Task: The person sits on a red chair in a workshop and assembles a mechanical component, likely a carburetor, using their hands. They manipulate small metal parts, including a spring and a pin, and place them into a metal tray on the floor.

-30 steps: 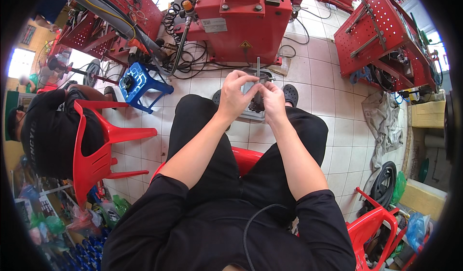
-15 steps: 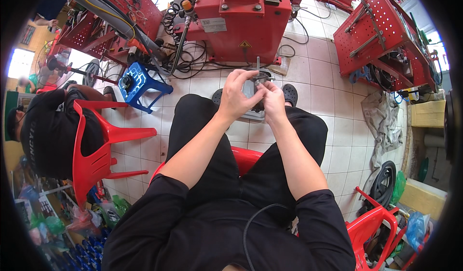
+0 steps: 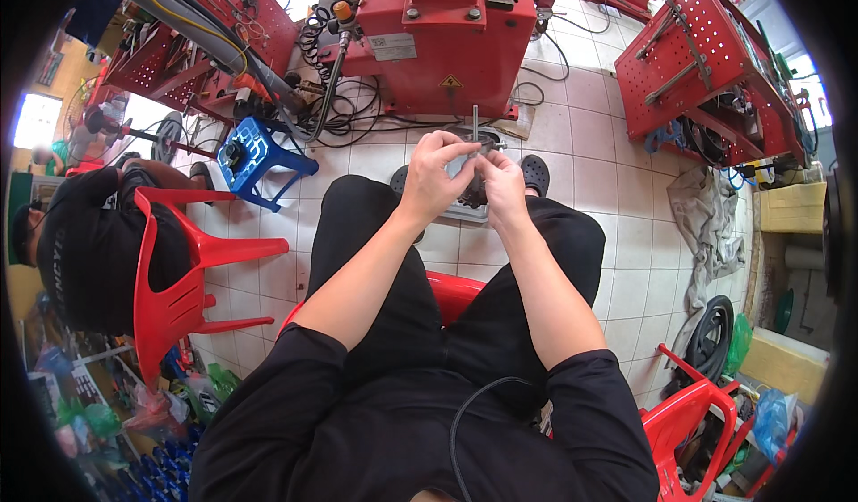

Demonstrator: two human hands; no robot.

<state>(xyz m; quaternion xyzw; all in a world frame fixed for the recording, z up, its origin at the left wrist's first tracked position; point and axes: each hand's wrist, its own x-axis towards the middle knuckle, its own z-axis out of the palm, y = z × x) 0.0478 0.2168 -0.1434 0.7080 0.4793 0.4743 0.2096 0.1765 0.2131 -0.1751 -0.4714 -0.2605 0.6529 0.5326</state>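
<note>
In front of my knees both hands meet at the fingertips. My left hand (image 3: 431, 180) is pinched, thumb and fingers closing on a small pale or metallic piece too small to name. The fingers of my right hand (image 3: 502, 187) are also pressed together, right against the left fingertips; what they grip is hidden. Just beyond and below them is a dark metal mechanical part (image 3: 490, 147), partly covered by the hands, with a thin metal rod (image 3: 475, 119) standing up from it. A grey tray (image 3: 463, 215) lies beneath, between my feet.
A red machine (image 3: 451, 64) stands ahead, with black cables and hoses around its base. Left are a blue stool (image 3: 259, 158), a red chair (image 3: 192, 261) and a seated person (image 3: 98, 243). A red perforated tool cart (image 3: 688, 73) and a grey cloth (image 3: 706, 225) lie right.
My hands have shifted slightly, with the fingertips now drawn closer together and the left fingers less spread. More of the dark part shows below them. The view has moved a little.
</note>
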